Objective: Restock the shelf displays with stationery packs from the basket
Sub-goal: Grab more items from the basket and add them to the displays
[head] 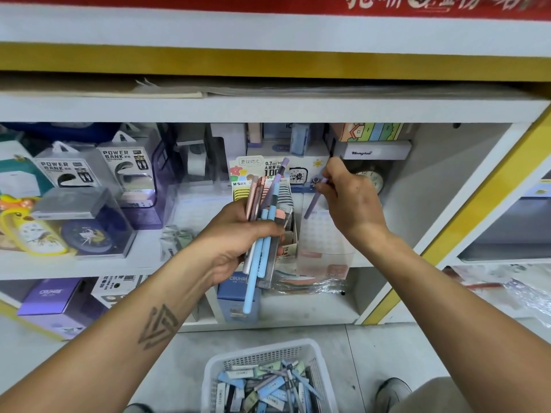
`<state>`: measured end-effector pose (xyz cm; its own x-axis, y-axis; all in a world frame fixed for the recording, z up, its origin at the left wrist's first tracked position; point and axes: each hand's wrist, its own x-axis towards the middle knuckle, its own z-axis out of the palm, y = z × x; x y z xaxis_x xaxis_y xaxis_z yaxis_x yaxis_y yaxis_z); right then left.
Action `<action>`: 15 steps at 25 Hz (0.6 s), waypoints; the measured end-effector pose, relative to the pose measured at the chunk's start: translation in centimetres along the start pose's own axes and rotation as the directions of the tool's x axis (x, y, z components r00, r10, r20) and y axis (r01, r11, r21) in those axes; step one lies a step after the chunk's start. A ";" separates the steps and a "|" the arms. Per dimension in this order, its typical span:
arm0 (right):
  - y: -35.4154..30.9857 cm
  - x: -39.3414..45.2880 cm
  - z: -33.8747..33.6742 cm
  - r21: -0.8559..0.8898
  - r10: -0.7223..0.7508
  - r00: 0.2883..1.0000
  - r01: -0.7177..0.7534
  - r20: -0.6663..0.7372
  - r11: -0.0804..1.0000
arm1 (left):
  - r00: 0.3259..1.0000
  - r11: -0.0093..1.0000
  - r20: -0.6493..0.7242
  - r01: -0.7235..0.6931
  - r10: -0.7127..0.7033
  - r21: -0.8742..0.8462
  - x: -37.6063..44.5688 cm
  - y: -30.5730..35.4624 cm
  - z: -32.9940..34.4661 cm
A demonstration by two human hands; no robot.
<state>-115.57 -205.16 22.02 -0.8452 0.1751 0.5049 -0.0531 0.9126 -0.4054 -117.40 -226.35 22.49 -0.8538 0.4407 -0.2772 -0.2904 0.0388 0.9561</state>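
Note:
My left hand point(235, 242) grips a bundle of pens and slim packs point(264, 222) in blue, pink and purple, held upright before the middle shelf. Up and to the right, my right hand point(348, 201) pinches a single purple pen point(312, 204), its tip pointing down over a clear display holder point(325, 248) on the shelf. A cardboard display box point(290, 231) of lead packs stands just behind the bundle. On the floor below sits a white basket point(265, 353) with several blue and grey stationery packs inside.
Power bank boxes point(125, 171) and a clock in a clear case point(86, 231) fill the shelf's left side. A boxed clock point(374, 177) stands behind my right hand. Purple boxes point(50, 296) sit on the lower shelf. My shoe point(392, 391) is beside the basket.

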 end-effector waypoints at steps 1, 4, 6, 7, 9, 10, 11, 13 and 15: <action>0.0 0.0 0.0 -0.007 -0.006 1.000 0.006 -0.004 1.000 | 1.000 1.000 -0.001 -0.001 0.001 -0.001 0.0 0.0 0.0; 0.1 0.0 0.3 -0.024 -0.015 0.999 0.015 0.028 1.000 | 1.000 1.000 -0.003 -0.011 0.011 0.005 -0.1 0.1 0.1; 0.1 0.1 0.7 -0.043 -0.027 0.997 0.031 0.076 0.999 | 1.000 1.000 0.009 -0.016 0.016 -0.005 -0.1 0.1 0.1; 0.2 0.1 0.9 -0.040 -0.039 0.996 0.042 0.081 0.998 | 1.000 1.000 0.012 -0.017 0.018 -0.011 -0.2 0.1 0.1; 0.3 0.2 0.9 -0.019 -0.074 0.994 0.075 0.084 0.997 | 1.000 1.000 0.012 -0.017 0.018 -0.012 -0.3 0.2 -0.1; 0.3 0.2 0.8 -0.022 -0.088 0.991 0.091 0.102 0.996 | 1.000 1.000 0.010 -0.017 0.017 -0.009 -0.3 0.2 -0.1; 0.3 0.1 0.7 -0.042 -0.085 0.987 0.091 0.135 0.995 | 1.000 1.000 0.004 -0.018 0.018 -0.006 -0.3 0.2 -0.2; 0.1 -0.5 0.3 -0.082 -0.029 0.980 0.046 0.198 0.996 | 1.000 1.000 -0.009 -0.020 0.020 -0.001 -0.4 0.3 -0.2; -0.5 -1.2 -0.1 -0.046 0.063 0.978 -0.055 0.201 0.997 | 1.000 1.000 -0.015 -0.025 0.025 0.012 -0.7 0.4 -0.3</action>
<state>-114.49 -205.80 21.73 -0.9364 0.1546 0.3149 0.0180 0.9176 -0.3970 -117.11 -226.93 23.01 -0.8670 0.4284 -0.2546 -0.2639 0.0387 0.9638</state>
